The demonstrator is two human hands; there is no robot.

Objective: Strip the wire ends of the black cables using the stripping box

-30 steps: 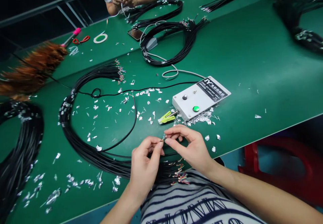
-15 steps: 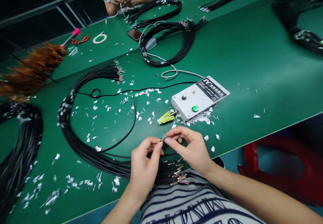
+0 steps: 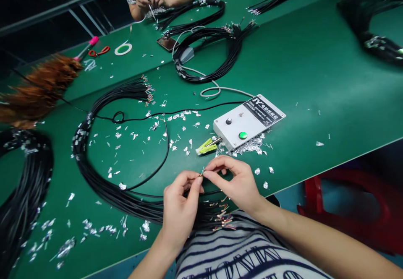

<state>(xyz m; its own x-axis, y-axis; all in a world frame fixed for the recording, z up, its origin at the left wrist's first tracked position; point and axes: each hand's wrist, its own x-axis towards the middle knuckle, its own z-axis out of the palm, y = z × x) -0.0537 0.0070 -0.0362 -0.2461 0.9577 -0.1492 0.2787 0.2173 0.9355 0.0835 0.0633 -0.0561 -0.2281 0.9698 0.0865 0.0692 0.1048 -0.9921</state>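
My left hand (image 3: 180, 201) and my right hand (image 3: 236, 181) meet above the near edge of the green table (image 3: 315, 73). Both pinch the stripped end of one thin black cable (image 3: 202, 173) between thumb and fingertips. The cable belongs to a large looped bundle of black cables (image 3: 94, 170) whose coloured wire ends (image 3: 225, 220) lie under my wrists. Just beyond my fingers sits a white control box (image 3: 252, 117) with a green button (image 3: 242, 135) and a yellow-green clip (image 3: 205, 146) at its front.
Silver foil scraps (image 3: 176, 128) litter the table. More cable coils (image 3: 217, 56) lie farther back and at the far left (image 3: 22, 186). A feather duster (image 3: 37, 88), red scissors (image 3: 99, 51) and tape roll (image 3: 123, 48) lie left. Another person's hands (image 3: 147, 0) work opposite. A red stool (image 3: 352, 203) stands right.
My hands stay in the same pinch on the cable end, with only slight finger movement. The view has shifted a little.
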